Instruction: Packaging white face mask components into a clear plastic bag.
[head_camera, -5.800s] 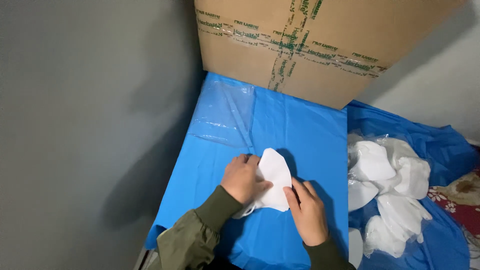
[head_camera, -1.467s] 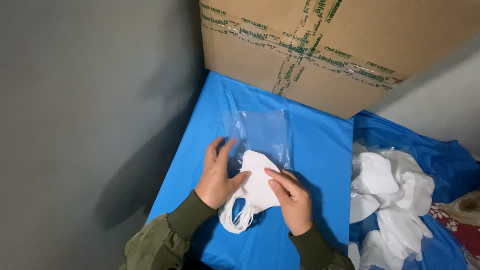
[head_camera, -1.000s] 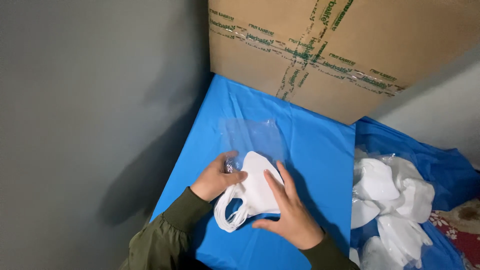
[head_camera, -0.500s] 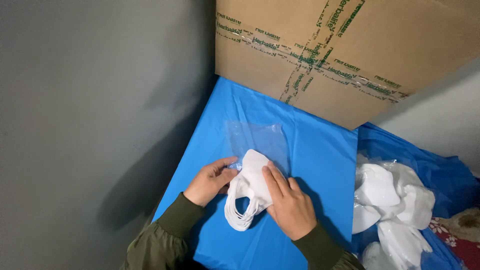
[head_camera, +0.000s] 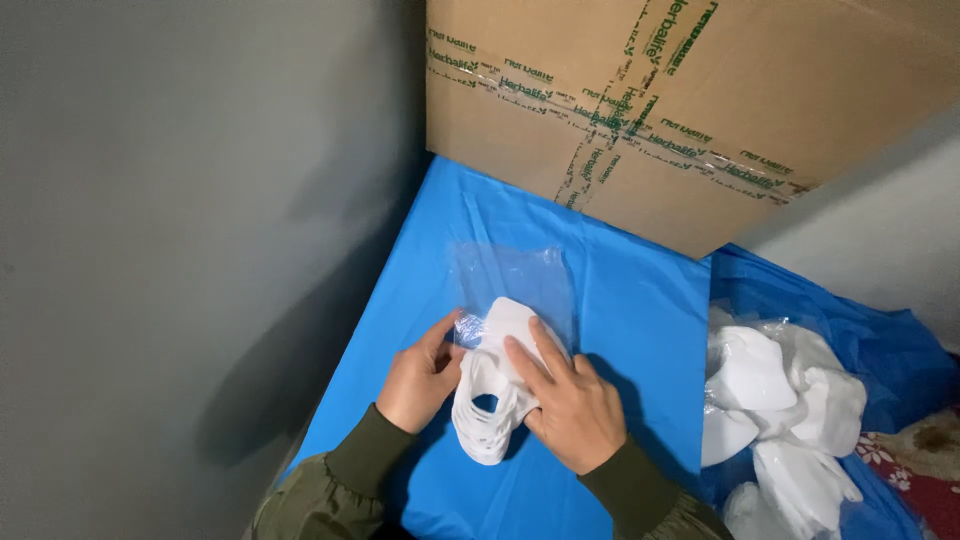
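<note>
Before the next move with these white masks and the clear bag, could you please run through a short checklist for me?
1. Left hand pinching the clear bag at its near edge: ok.
2. Right hand flat on the white masks: ok.
3. Mask tips inside the bag mouth: cannot tell.
4. Ear loops gathered at the near end: ok.
5. Bag lying flat on the blue sheet: ok.

The white folded mask (head_camera: 497, 385) looks like soft matt cloth. The clear plastic bag (head_camera: 515, 285) is thin and glossy. The blue plastic sheet (head_camera: 640, 330) is smooth, the brown cardboard box (head_camera: 700, 90) matt.
</note>
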